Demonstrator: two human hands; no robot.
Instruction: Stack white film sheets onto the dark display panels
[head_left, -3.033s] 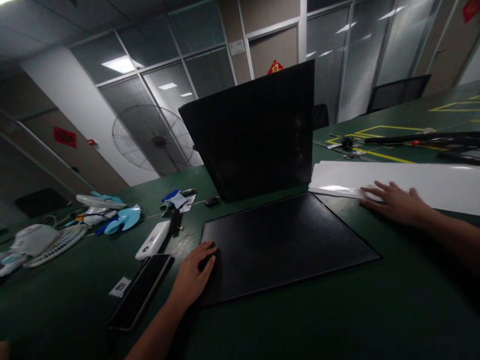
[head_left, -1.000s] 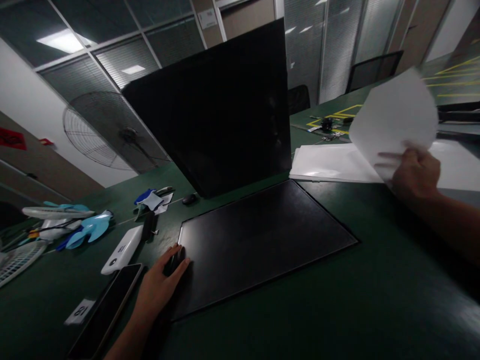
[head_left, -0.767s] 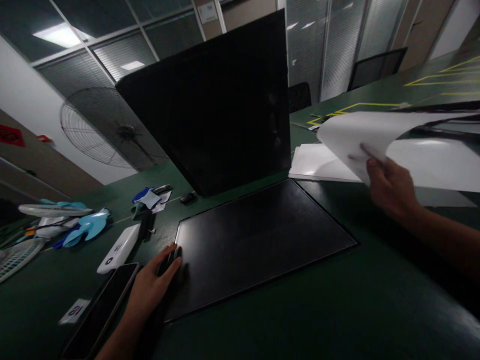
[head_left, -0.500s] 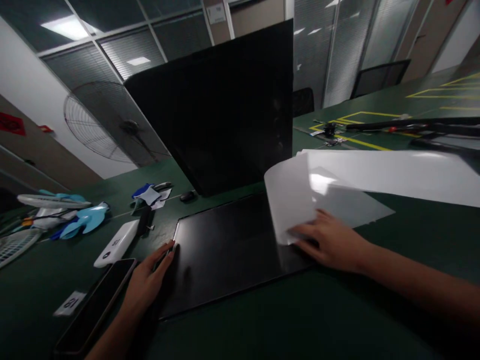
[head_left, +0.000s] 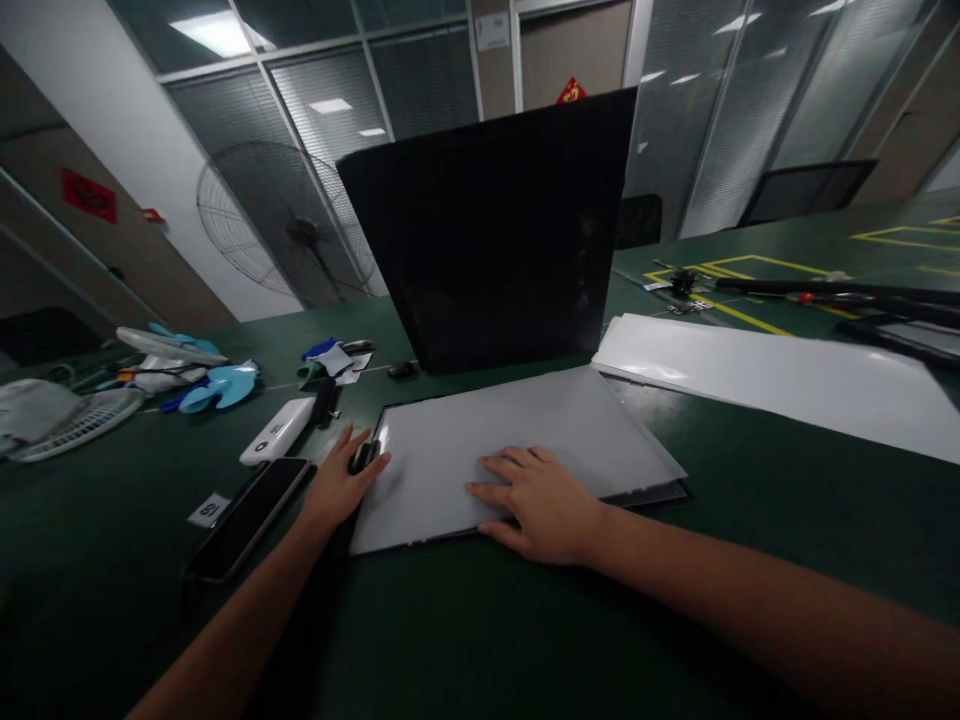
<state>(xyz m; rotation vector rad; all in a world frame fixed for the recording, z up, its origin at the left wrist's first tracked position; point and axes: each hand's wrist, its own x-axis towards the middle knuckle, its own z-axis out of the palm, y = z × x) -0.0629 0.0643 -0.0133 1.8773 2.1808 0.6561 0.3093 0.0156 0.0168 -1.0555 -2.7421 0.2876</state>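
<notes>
A translucent white sheet [head_left: 442,440] lies over a flat black panel [head_left: 654,494] on the green table. It is a little askew, so the panel's dark corner shows at the lower right. My right hand [head_left: 544,505] rests flat on the sheet near its front edge, fingers spread. At the left edge is my left hand [head_left: 341,485], its thumb and fingers apart, the thumb touching the sheet's corner. A small dark part between them is too unclear to name. Behind the panel stands a large black screen-like board [head_left: 510,240], leaning back.
White sheets [head_left: 780,375] lie to the right. Left of the panel are a phone [head_left: 251,520], a white device with a dark end [head_left: 277,432], a number label [head_left: 208,510] and a mouse [head_left: 401,369]. Fan parts [head_left: 221,385] lie farther left. Black rods [head_left: 795,290] lie far right.
The white sheet, curled up in my right hand before, now lies flat across the black panel. My right hand has let go of its edge and moved left onto it. The view has shifted.
</notes>
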